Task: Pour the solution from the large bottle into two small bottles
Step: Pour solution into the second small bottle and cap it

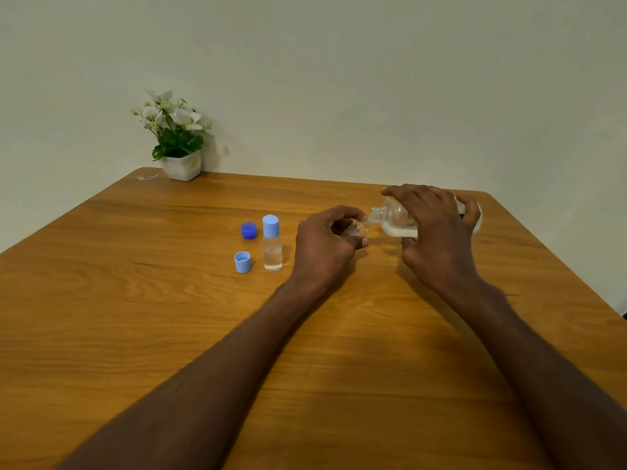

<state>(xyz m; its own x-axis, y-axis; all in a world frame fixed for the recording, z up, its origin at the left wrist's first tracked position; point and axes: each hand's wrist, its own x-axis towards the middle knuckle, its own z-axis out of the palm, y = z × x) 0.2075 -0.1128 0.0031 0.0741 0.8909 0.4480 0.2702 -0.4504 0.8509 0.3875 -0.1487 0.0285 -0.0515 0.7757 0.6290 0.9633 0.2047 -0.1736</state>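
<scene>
Head view: right hand (437, 232) fingers grip the tilted clear large bottle (395, 220); left hand (325, 244) fingers grip a small bottle (355, 228).

table (135, 300) orange-brown woodgrain | caps: dark blue (248, 230), light blue (243, 262) | flowers (171, 113) white

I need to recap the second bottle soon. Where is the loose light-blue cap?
The light-blue cap lies open end up on the table, left of the capped small bottle.
</scene>
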